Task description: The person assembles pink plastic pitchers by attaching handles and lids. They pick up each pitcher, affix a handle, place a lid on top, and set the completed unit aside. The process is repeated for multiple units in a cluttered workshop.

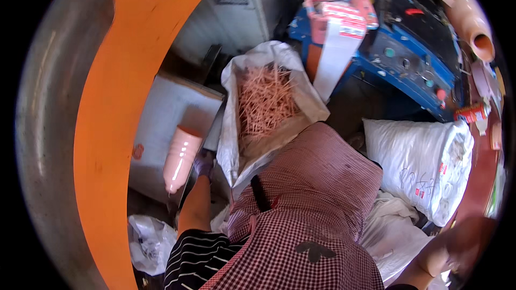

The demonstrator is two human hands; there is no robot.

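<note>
My left forearm reaches forward from a black-and-white striped sleeve. At its end my left hand (203,164), small and seemingly in a purplish glove, is at the edge of a grey-white board (153,153). Close beside it is a glossy pink bottle-shaped plastic piece (183,157), ribbed at its wide end and narrowing to a neck. Whether the fingers touch it is hidden. My right hand (436,260) is at the lower right, blurred by motion and near the rim of the picture. Below the white sack, it shows no clear hold on anything.
An open white sack (231,123) of thin pink plastic strips (264,99) stands ahead. A full white sack (416,156) lies at right. An orange machine panel (102,145) borders the left. Beyond are a blue bench (403,62), a pink basket (319,26) and a pink tube (467,13).
</note>
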